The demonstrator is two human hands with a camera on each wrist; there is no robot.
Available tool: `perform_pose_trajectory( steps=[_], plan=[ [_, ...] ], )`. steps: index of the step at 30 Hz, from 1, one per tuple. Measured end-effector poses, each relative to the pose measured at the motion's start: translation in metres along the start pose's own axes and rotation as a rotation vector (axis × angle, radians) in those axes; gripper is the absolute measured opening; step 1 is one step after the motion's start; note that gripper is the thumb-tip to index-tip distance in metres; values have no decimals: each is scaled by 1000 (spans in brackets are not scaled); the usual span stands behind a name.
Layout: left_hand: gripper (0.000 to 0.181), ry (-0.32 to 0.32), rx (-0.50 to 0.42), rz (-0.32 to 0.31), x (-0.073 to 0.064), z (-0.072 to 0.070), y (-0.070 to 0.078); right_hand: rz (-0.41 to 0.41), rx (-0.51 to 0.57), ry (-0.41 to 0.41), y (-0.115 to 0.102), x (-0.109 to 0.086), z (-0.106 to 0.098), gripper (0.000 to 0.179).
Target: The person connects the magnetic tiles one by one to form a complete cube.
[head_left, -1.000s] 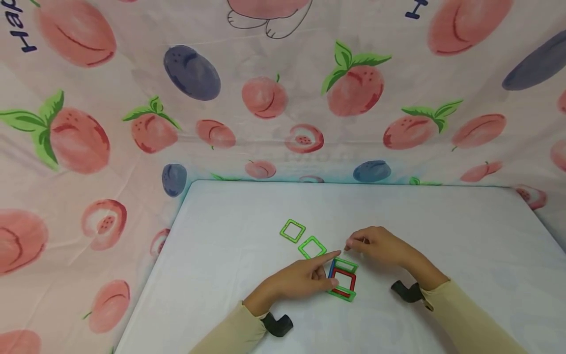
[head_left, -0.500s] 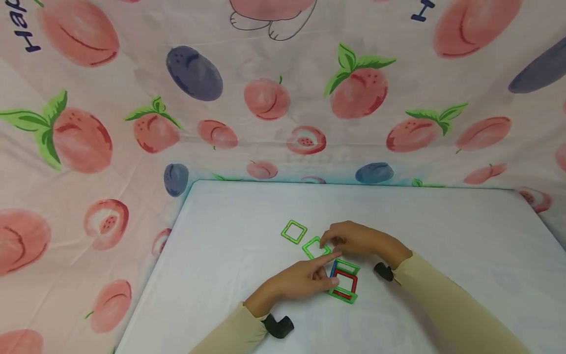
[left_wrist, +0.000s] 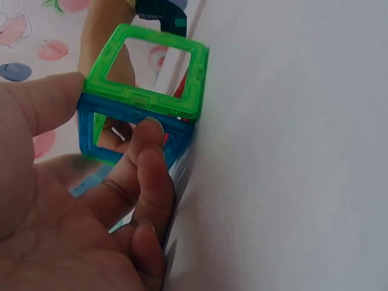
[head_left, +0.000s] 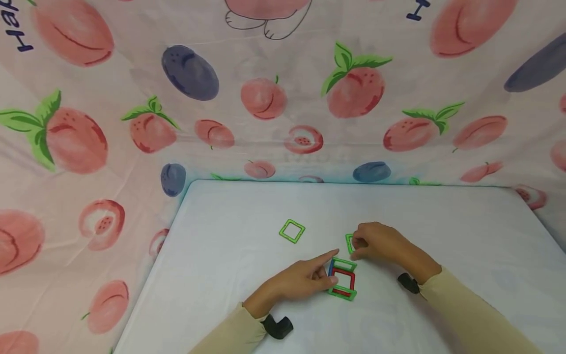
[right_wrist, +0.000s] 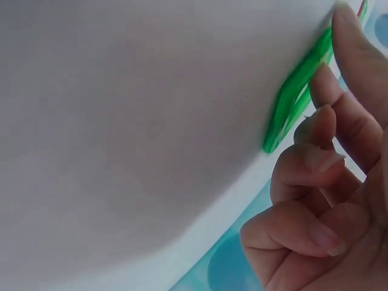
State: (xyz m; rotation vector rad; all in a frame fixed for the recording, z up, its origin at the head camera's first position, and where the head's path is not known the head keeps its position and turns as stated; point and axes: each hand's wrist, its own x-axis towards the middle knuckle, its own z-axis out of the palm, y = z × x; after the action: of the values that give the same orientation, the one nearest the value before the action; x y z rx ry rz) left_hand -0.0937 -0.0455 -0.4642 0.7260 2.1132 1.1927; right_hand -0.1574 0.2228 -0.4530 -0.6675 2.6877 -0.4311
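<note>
With directions read from the head view, the one relation that counts is between the right hand (head_left: 376,243) and the small build on the desk (head_left: 239,236). The right grip pinches a carried green frame (head_left: 348,244), which pokes out at its 9 o'clock, partly covered by the fingers. From there the build lies at about 7 o'clock, near but apart. The carried piece is square, so no long axis matters; its exact tilt I cannot tell.

The build has a flat red frame (head_left: 353,281) as its base, a far green frame (head_left: 345,261) at 12, a near green frame (head_left: 342,297) at 6 and a blue frame (left_wrist: 88,132) at 9. The left hand (head_left: 296,280) sits on that 9 o'clock side; its grip seems to pinch the blue frame, index finger stretched towards 2 o'clock.

The right hand is nearer the far green frame's open side. A loose green frame (head_left: 285,226) lies flat at 10 o'clock from the build, well apart.
</note>
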Motion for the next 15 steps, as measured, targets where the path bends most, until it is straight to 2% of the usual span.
perform_pose_trajectory(
  steps=[6, 10, 12, 15],
  plan=[
    [75, 32, 18, -14, 0, 6, 2, 33, -63, 13, 4, -25, 2, 21],
    [76, 78, 0, -11, 0, 11, 2, 51, -75, 60, 2, -42, 6, 17],
    [77, 107, -15, -7, 0, 13, 1, 66, -38, 96, 0, -49, 9, 17],
    [77, 140, -30, -5, 1, 16, -1, 68, 121, 139, -5, -57, 10, 19]
  ],
)
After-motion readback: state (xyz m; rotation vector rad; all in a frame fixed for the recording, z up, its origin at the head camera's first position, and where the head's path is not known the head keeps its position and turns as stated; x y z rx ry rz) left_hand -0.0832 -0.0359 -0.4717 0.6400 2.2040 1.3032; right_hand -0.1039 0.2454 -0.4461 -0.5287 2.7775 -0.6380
